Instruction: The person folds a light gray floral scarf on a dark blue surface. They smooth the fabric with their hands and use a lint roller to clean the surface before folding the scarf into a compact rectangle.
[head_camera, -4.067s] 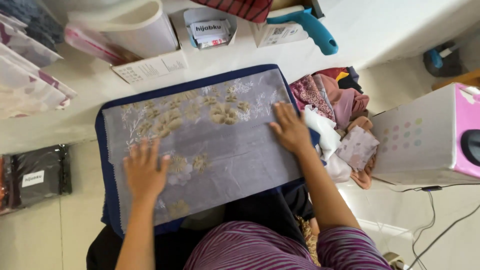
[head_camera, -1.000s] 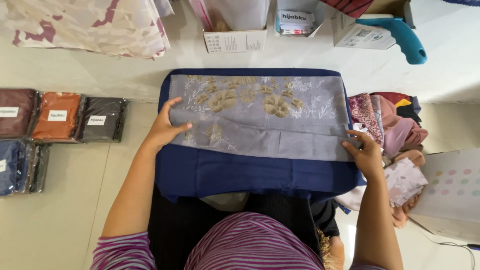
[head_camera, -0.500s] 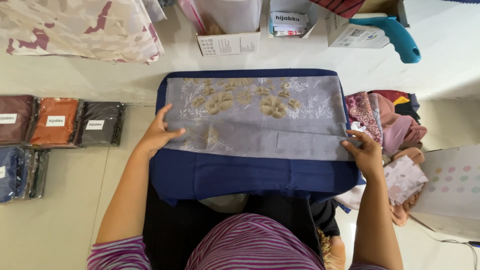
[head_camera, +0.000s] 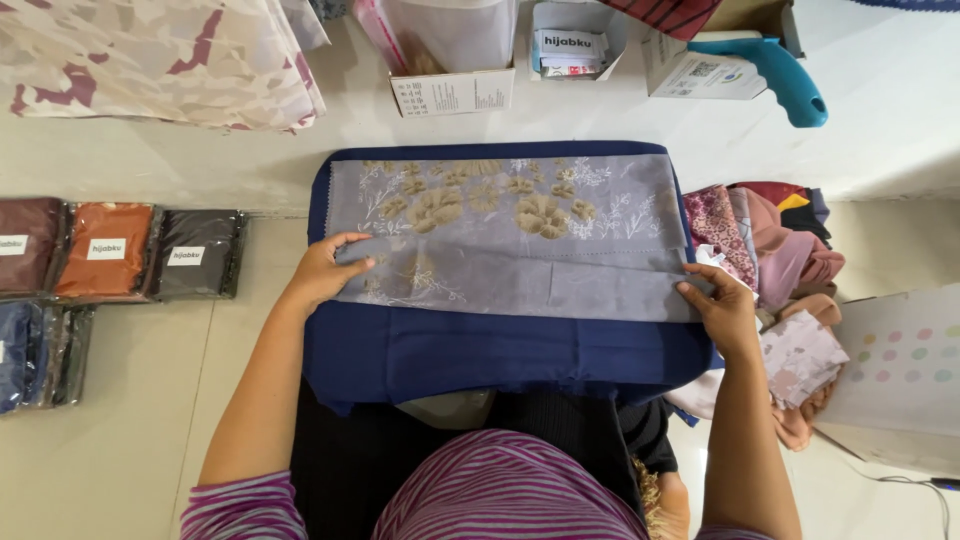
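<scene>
At the middle of the frame, a thin grey fabric printed with tan flowers (head_camera: 520, 240) lies folded across a dark blue padded board (head_camera: 500, 350), covering the board's upper half. The person's left hand (head_camera: 325, 270) sits at the fabric's left edge; its fingers (head_camera: 352, 262) curl together onto the folded layer, the thumb on top, pinching the cloth's near corner. At the right of the frame, the right hand (head_camera: 722, 305) lies at the fabric's lower right corner, fingers close together and pressed flat on the edge, the thumb pointing inward along the fold.

Compared with 4.1 s ago, the fabric is now folded back into a band that leaves the lower blue surface bare, where it then spread over nearly the whole board with both palms flat on it. Since 1.0 s and 0.5 s ago, the hands keep the same grips at the 2 ends, with little change.

At the left edge, 3 flat packets of cloth in clear wrap (head_camera: 105, 252), maroon, orange and black, lie in a row, the maroon one cut off by the frame. At the upper right, a turquoise handheld steamer (head_camera: 775, 75) rests by cartons, and a heap of pink and maroon cloths (head_camera: 775, 250) is partly hidden behind the board and the right forearm. Whether the right fingertips grip under the edge cannot be told.
</scene>
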